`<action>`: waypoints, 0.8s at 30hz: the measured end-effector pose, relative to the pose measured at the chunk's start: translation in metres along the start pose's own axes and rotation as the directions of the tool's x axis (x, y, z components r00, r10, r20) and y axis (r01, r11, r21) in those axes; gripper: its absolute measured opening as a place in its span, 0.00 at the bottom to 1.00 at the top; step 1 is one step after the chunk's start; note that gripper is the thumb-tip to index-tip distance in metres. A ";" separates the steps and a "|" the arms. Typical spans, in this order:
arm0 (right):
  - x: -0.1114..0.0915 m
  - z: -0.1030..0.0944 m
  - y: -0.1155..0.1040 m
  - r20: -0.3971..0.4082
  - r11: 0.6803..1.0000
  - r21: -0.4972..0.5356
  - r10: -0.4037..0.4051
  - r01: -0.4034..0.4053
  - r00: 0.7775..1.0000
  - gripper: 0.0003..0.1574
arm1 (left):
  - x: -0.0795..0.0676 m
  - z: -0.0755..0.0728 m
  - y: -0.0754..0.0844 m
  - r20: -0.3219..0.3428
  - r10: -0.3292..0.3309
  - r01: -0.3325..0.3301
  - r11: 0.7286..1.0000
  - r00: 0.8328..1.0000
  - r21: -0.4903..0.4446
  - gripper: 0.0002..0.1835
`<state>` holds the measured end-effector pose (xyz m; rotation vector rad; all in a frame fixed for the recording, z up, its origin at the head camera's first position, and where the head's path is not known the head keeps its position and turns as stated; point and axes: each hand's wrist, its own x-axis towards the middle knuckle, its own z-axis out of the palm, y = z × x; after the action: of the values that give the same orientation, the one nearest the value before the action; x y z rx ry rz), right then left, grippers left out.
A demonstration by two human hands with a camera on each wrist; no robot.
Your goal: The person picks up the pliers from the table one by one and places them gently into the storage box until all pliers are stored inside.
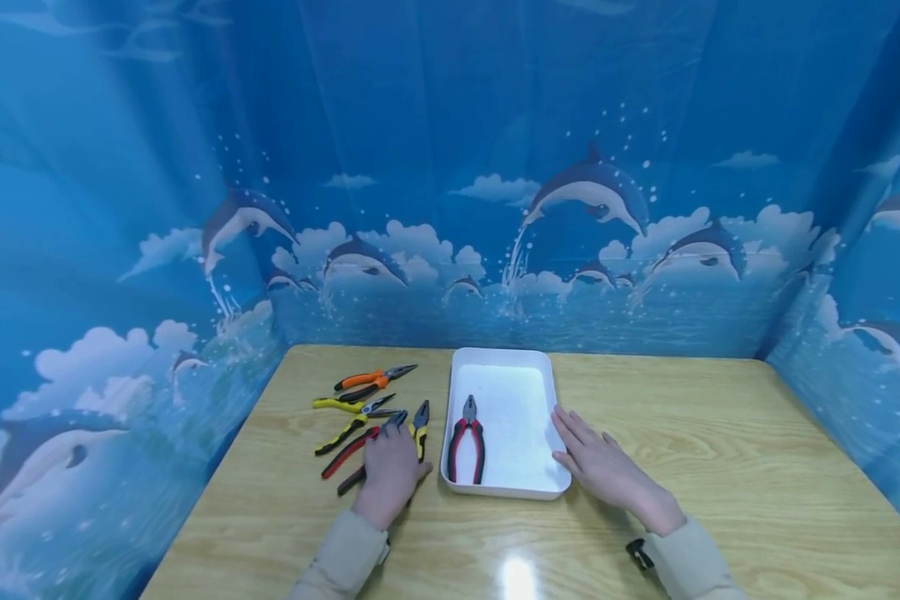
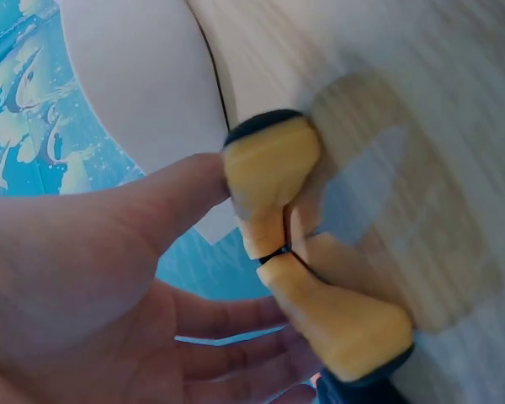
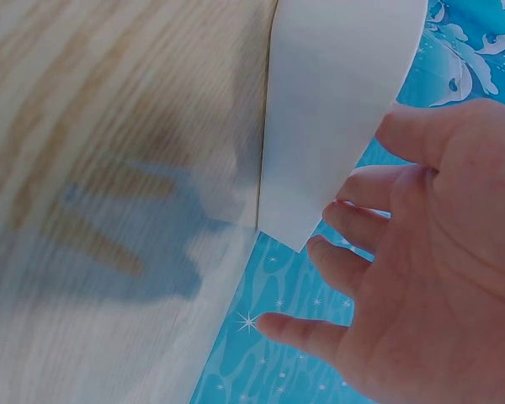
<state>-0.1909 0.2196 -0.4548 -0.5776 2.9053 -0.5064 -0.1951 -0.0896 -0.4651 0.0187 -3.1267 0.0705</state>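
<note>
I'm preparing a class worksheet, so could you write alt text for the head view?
A person's left hand grips yellow-and-black pliers beside a white tray holding red-and-black pliers, while the right hand touches the tray's right side. More pliers lie to the left on a wooden table, before a blue dolphin backdrop.

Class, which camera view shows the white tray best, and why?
The head view: nearly all of the white tray, inside and rim, shows. Both wrist views show only part of its outer side.
</note>
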 end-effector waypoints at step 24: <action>-0.002 -0.001 0.001 -0.012 0.999 0.015 -0.029 0.030 0.999 0.39 | 0.002 -0.002 -0.008 -0.153 -0.031 0.011 0.991 0.988 -0.135 0.36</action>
<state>-0.1893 0.2218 -0.4541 -0.6181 2.9055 -0.5372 -0.1967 -0.0971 -0.4630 0.0424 -2.9681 -0.1318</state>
